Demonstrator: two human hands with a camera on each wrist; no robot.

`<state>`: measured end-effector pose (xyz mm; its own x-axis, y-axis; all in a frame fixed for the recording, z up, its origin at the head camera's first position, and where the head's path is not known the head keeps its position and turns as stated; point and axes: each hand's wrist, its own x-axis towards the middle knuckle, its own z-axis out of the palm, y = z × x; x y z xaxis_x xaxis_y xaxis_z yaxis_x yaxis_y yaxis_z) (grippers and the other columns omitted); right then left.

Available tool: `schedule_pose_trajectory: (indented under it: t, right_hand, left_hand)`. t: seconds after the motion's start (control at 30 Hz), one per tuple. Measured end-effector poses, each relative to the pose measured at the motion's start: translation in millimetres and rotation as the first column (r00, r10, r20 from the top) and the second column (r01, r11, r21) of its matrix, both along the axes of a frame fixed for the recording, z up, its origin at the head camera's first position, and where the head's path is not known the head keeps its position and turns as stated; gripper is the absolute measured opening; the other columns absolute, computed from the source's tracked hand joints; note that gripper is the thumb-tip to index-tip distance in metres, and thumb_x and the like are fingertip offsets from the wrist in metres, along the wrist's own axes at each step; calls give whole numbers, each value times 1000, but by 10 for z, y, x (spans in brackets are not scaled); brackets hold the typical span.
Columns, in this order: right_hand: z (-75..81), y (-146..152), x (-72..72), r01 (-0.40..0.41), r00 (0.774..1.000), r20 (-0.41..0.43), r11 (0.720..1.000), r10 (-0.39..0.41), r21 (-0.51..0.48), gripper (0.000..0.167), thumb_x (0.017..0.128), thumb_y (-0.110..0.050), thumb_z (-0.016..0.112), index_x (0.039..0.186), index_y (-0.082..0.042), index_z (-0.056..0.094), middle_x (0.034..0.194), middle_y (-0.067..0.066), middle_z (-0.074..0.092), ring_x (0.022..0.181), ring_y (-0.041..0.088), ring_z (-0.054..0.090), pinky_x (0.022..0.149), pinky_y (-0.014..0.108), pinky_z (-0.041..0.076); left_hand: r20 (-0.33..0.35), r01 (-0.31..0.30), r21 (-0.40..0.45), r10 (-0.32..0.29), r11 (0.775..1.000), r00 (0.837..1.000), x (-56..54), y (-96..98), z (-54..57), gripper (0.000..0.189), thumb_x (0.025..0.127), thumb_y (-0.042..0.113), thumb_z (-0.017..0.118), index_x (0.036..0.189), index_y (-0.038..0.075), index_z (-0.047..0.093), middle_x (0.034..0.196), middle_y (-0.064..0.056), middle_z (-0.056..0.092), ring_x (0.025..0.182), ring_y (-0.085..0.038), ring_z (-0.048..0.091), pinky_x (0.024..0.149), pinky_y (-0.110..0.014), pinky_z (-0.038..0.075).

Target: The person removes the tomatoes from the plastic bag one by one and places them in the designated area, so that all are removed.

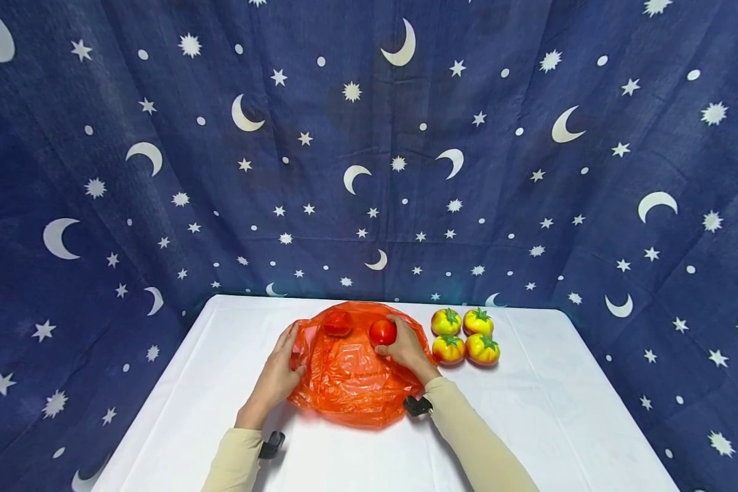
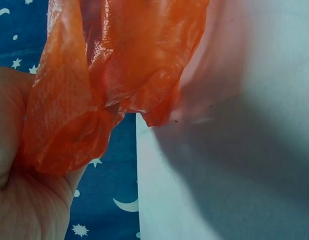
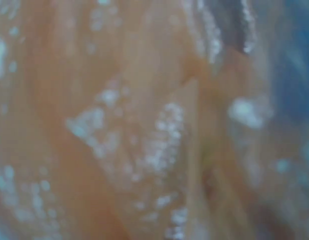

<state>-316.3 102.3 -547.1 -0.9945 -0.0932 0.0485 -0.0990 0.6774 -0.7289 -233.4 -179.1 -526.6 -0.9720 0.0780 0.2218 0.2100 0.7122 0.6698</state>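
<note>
A thin orange-red plastic bag (image 1: 359, 393) lies spread with its mouth open in the middle of the table. My left hand (image 1: 277, 376) holds its left edge; in the left wrist view, bag film (image 2: 69, 125) hangs between thumb and palm. Over the bag's right part, my right hand (image 1: 407, 348) grips a shiny red tomato (image 1: 382, 332), fingers round its right side. Another red round item (image 1: 337, 323) sits in the bag at the back left, its kind hard to make out. The right wrist view is blurred by bag film (image 3: 144, 140) close to the lens.
Several yellow-and-red tomatoes (image 1: 465, 336) with green tops stand grouped to the right of the bag. A white cloth covers the table (image 1: 547, 410). Behind hangs a dark blue curtain (image 1: 369, 137) with moons and stars.
</note>
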Motion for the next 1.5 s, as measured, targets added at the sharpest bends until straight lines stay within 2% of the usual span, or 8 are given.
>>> schedule_pose_trajectory:
  t: [0.33,0.5,0.7,0.87,1.13,1.5]
  right_hand:
    - [111,32,123,-27,999,-22,998,26,-65,76,71,-15,87,137,-7,49,135,21,56,122,39,54,106,56,45]
    - [177,47,179,-9,1000,-10,994,8,-112,76,72,-15,86,137,-9,49,137,19,55,124,39,54,107,57,45]
    - [277,57,249,-15,1000,7,989,16,-149,77,73,-19,86,140,-12,48,139,16,54,121,37,55,104,55,48]
    - [350,59,312,-32,999,-20,981,28,-193,78,73,-18,86,140,-12,47,140,15,53,118,36,57,102,52,50]
    - [403,67,423,-21,1000,-29,961,13,-275,75,73,-18,86,136,-13,46,136,16,54,118,35,59,102,50,51]
    - [441,104,519,-31,997,-75,970,13,-240,72,73,-20,85,137,-17,51,137,12,56,122,34,56,105,54,48]
  left_hand:
    - [-3,7,10,-7,1000,1000,1,20,11,94,78,-5,73,156,5,22,160,-17,25,139,-44,41,110,-54,40]
    - [-26,12,10,-12,1000,1000,-9,23,9,93,77,-6,72,156,5,23,160,-17,26,138,-44,41,111,-54,40]
    - [-10,10,8,-10,1000,1000,-14,10,22,93,78,-5,72,156,5,23,160,-17,26,138,-44,41,111,-54,39]
    - [20,12,15,-12,1000,1000,-20,6,43,93,78,-3,72,157,7,22,161,-14,25,140,-43,39,112,-54,38]
    - [7,18,19,-18,1000,1000,-12,17,13,94,78,-4,73,157,8,23,160,-15,26,139,-44,41,110,-54,40]
    - [-23,8,19,-8,1000,1000,14,39,-6,94,77,-5,73,156,6,23,159,-17,27,137,-45,43,110,-55,40]
